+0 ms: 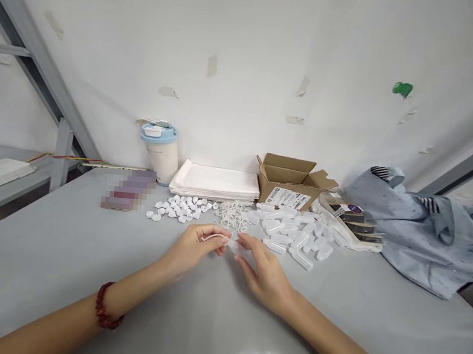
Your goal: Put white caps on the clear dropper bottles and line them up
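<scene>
Left hand (pixel 193 249) pinches a thin, curved white strip (pixel 215 235); right hand (pixel 267 275) grips a translucent, smooth-looking plastic tube (pixel 236 247), partly hidden

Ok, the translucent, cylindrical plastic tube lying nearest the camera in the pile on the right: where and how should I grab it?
I'd pinch the translucent, cylindrical plastic tube across the middle of its long sides, coming from above and the near side. It lies slanted on its side on the smooth grey table, its near flank exposed, while other tubes lie behind it.
</scene>
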Demonstrator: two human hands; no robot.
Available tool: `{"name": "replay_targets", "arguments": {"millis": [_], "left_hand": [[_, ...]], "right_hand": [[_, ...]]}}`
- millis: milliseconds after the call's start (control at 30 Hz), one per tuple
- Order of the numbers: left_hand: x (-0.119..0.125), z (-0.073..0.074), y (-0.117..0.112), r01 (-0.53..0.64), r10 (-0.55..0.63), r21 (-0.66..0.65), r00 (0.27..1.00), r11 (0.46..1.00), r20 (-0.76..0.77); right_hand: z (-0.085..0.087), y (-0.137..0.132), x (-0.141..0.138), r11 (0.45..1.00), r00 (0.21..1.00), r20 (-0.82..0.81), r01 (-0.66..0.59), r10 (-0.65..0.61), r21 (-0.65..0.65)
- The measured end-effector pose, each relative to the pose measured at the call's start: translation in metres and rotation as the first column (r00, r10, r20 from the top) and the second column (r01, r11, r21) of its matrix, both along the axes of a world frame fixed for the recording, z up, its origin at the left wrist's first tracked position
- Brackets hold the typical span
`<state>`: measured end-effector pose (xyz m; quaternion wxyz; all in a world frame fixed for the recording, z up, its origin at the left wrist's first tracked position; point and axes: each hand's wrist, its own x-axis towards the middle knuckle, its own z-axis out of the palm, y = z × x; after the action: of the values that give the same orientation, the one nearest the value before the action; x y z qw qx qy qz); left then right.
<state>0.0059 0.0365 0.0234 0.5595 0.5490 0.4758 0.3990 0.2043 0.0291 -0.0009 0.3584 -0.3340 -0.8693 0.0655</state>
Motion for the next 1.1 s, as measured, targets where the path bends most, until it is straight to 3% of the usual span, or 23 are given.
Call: {"name": "replay_targets", "arguments": {"millis": [267, 733, 1100], "left_hand": [[0.006, 0.0, -0.007, 0.098, -0.099, 0.048, 0.995, 0.994, 0.011], [0.009, 0.007, -0.011, 0.075, -0.069, 0.058, 0.993, 0.996, -0.099], [0.01, 0.008, -0.014, 0.009, 0.011, 0.165, 0.992, 0.986, -0.123]], "right_hand": [[-0.002, -0.003, -0.002, 0.999, 0.997, 0.069, -0.035, 0.033, 0.027], [0.005, -0.006, -0.003, 0.998, 0.997, 0.06, -0.053, 0.051, 0.039], [0.006, -0.008, -0.003, 0.995, 0.996, -0.012, -0.086, 0.086, -0.056]]}}
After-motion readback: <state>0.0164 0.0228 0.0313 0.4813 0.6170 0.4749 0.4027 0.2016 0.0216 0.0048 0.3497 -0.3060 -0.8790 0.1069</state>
